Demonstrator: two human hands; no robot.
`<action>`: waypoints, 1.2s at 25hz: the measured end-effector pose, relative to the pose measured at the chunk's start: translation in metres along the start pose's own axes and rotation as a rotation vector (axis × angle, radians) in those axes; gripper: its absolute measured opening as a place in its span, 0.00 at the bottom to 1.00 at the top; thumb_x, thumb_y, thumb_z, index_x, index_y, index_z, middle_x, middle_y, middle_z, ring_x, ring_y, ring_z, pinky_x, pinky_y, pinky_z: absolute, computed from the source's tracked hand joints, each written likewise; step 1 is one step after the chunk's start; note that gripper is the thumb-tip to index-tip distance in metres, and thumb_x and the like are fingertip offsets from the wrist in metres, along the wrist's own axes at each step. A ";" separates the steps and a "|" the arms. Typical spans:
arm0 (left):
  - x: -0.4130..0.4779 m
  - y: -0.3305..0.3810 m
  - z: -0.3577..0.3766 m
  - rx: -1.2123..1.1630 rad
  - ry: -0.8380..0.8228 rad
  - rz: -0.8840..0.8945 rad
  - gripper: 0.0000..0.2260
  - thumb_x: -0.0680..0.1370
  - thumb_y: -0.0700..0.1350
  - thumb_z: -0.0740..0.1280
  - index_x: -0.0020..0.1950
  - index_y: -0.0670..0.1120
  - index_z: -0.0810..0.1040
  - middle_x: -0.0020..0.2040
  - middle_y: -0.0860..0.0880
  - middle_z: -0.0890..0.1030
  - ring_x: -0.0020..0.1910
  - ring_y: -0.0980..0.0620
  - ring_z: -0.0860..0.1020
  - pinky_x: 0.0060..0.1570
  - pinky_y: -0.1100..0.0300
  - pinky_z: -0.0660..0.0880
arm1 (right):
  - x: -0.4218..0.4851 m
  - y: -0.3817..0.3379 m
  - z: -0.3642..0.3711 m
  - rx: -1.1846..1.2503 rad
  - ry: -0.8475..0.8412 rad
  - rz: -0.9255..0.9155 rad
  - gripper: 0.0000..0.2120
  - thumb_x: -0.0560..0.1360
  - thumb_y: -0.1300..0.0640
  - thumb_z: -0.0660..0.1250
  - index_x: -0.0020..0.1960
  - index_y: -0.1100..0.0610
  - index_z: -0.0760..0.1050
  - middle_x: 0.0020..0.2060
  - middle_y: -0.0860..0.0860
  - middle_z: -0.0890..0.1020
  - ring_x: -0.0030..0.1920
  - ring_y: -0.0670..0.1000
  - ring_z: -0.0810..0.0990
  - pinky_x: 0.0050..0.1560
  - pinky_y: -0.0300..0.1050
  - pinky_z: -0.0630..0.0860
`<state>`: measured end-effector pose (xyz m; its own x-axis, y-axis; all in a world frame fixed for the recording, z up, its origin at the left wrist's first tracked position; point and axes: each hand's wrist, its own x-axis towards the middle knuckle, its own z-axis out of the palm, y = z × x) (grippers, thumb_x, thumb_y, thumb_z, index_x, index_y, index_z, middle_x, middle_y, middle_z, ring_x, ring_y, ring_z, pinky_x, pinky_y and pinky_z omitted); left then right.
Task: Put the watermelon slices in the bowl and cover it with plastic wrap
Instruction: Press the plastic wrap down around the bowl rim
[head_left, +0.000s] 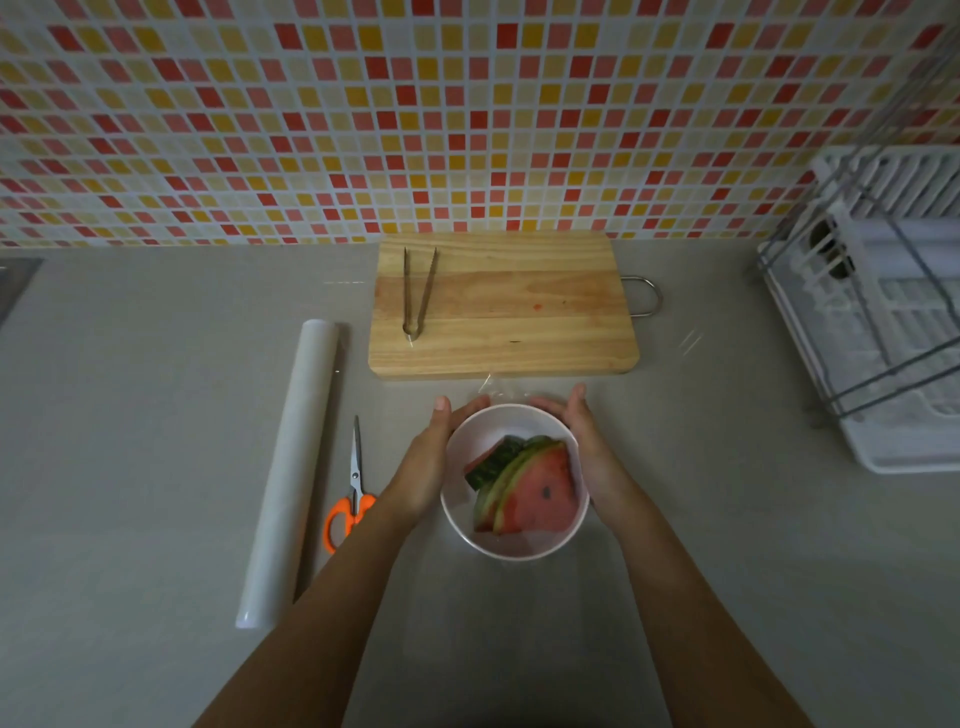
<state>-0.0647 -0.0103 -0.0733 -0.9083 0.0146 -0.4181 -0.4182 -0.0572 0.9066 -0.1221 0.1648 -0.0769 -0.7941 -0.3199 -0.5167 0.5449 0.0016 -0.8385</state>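
Note:
A white bowl (511, 545) stands on the grey counter and holds several watermelon slices (524, 488), red flesh up, green rinds to the left. A clear sheet of plastic wrap (498, 387) lies over the bowl, its crinkled edge showing just beyond the far rim. My left hand (434, 457) cups the bowl's left side and my right hand (584, 441) cups its right side, both pressing the film against the bowl's wall. The roll of plastic wrap (291, 467) lies lengthwise to the left.
Orange-handled scissors (353, 488) lie between the roll and the bowl. A wooden cutting board (519, 306) with metal tongs (418, 291) on it sits behind the bowl. A white dish rack (883, 312) stands at the right. A tiled wall (467, 104) runs along the back.

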 end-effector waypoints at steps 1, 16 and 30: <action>0.001 -0.001 0.000 0.026 0.003 0.007 0.28 0.77 0.66 0.43 0.66 0.58 0.74 0.62 0.52 0.80 0.62 0.54 0.77 0.59 0.59 0.74 | -0.002 0.001 0.000 -0.031 0.009 0.001 0.42 0.53 0.18 0.55 0.51 0.46 0.80 0.48 0.55 0.83 0.52 0.57 0.81 0.57 0.58 0.75; -0.001 -0.003 -0.002 0.507 0.258 0.075 0.37 0.74 0.66 0.35 0.57 0.53 0.80 0.52 0.50 0.78 0.56 0.49 0.72 0.59 0.50 0.67 | -0.020 -0.009 0.009 -0.714 0.587 0.102 0.44 0.65 0.26 0.29 0.36 0.55 0.75 0.49 0.60 0.80 0.48 0.58 0.75 0.57 0.55 0.66; 0.014 0.014 0.006 -0.161 -0.154 -0.002 0.25 0.79 0.58 0.49 0.60 0.47 0.79 0.55 0.47 0.83 0.56 0.51 0.80 0.52 0.62 0.76 | -0.023 0.009 0.012 -0.137 0.234 -0.182 0.31 0.69 0.28 0.48 0.52 0.46 0.80 0.48 0.53 0.84 0.50 0.51 0.83 0.55 0.55 0.78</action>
<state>-0.0835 -0.0053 -0.0667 -0.9036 0.1667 -0.3946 -0.4239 -0.2156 0.8797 -0.0960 0.1604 -0.0708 -0.9240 -0.1004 -0.3689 0.3599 0.0974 -0.9279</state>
